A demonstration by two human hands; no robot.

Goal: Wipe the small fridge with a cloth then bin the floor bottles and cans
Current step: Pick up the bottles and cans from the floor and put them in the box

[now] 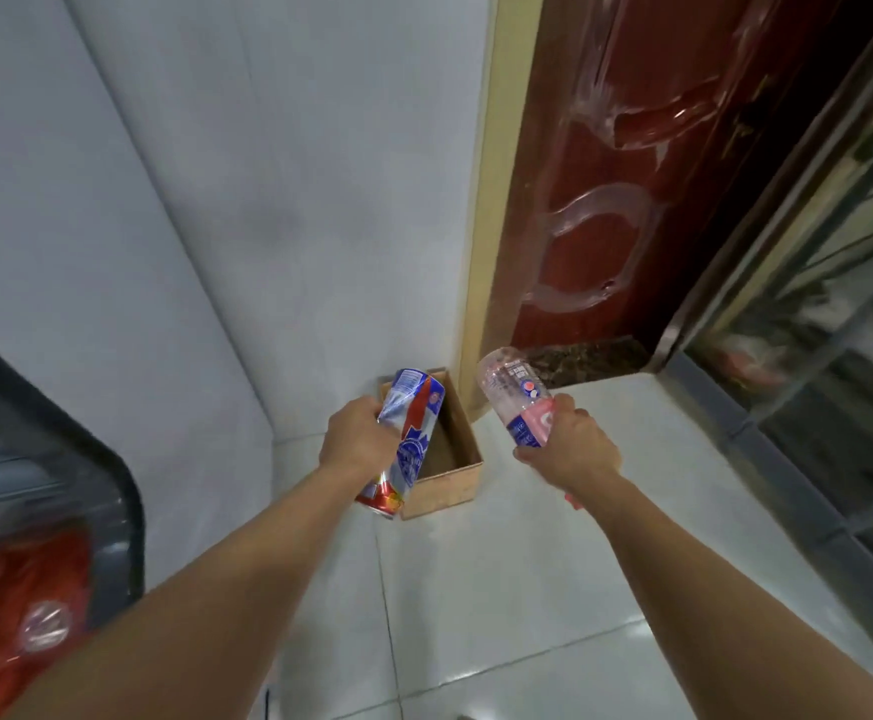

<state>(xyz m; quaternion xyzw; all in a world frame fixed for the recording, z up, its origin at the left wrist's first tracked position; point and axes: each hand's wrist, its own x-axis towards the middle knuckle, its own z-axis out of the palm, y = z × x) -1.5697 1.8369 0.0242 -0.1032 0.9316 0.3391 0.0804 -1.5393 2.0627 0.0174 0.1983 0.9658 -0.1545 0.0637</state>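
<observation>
Head view, left hand point(356, 439) gripping can point(407, 439), right hand point(569, 444) gripping bottle point(515, 400), above box point(445, 485)

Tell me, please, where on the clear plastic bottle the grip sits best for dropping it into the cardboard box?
Probably where the right hand already holds the clear plastic bottle: round the labelled cap half, from its right side. The base then points toward the open cardboard box, so it can drop in.
</observation>
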